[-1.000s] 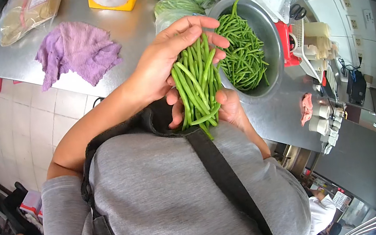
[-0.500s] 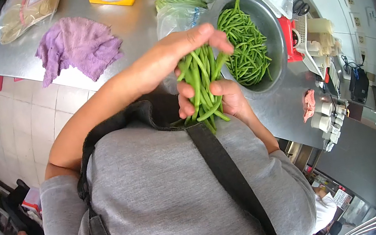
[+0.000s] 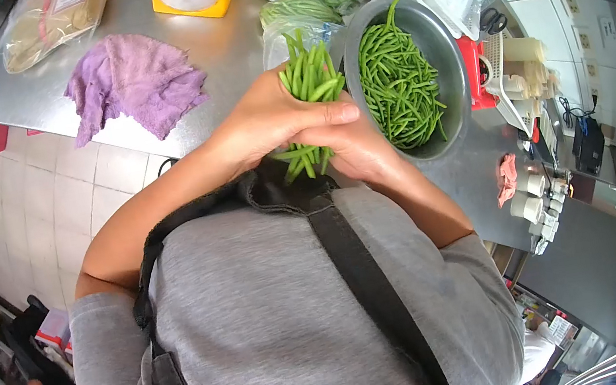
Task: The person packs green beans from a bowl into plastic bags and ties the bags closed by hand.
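Note:
A bundle of green beans [image 3: 312, 77] is held between both hands in front of my chest, its ends sticking out above and below the fingers. My left hand [image 3: 265, 123] wraps round the bundle from the left, with its thumb lying across the front. Lower and to the right, my right hand [image 3: 353, 145] closes round the same beans, partly hidden behind the left thumb. Close by on the right stands a metal bowl [image 3: 450, 61] with many loose green beans [image 3: 397, 85] in it.
On the metal table [image 3: 231, 59] lie a purple cloth [image 3: 134, 83], a yellow scale [image 3: 213, 2], bagged green beans [image 3: 299, 8] and a bag of brown contents [image 3: 52, 23]. Beyond the bowl are a red object [image 3: 475, 69], a white basket [image 3: 494, 70] and a pink cloth [image 3: 506, 179].
My hands have gone from loosely cupping the beans to gripping them. The left hand has come down off their tops, and the right hand has closed in beside it.

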The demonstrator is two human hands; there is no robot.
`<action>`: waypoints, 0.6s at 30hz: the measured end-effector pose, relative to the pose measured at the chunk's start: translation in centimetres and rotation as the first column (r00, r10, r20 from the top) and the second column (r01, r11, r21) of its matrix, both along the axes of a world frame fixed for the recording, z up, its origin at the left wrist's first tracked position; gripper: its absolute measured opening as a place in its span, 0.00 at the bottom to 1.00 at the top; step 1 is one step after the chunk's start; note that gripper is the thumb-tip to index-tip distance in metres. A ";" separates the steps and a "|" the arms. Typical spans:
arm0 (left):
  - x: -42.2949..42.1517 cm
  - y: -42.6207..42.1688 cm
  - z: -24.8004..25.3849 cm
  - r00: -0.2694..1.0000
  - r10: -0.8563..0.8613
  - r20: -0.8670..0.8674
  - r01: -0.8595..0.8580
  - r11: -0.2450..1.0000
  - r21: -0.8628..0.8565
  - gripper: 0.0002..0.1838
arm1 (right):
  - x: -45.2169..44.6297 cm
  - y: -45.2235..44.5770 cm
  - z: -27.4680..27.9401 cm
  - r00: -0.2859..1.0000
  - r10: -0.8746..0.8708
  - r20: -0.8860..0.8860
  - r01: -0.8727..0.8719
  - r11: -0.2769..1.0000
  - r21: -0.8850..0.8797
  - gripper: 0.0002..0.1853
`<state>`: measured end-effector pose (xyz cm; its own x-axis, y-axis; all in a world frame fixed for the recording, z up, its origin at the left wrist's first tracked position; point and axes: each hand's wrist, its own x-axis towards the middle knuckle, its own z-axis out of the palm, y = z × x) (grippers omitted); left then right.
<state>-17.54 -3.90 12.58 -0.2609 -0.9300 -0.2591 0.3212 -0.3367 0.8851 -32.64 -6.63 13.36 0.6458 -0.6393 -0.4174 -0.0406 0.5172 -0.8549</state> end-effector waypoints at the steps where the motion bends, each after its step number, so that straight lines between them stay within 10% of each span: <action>1: -0.1 0.0 0.0 0.999 0.041 0.018 -0.041 0.999 -0.011 0.32 | 0.5 0.0 0.0 1.000 -0.002 -0.026 0.001 1.000 -0.024 0.24; 8: 1.9 -1.9 -1.9 0.899 0.288 -0.329 -0.211 0.945 0.251 0.19 | 2.9 -0.6 0.8 0.994 0.050 0.094 -0.056 0.997 0.062 0.35; 18: 4.7 -4.2 -4.4 0.599 0.441 -0.669 -0.239 0.895 0.376 0.08 | 3.0 -0.6 1.2 0.955 -0.113 0.275 0.029 0.956 0.291 0.26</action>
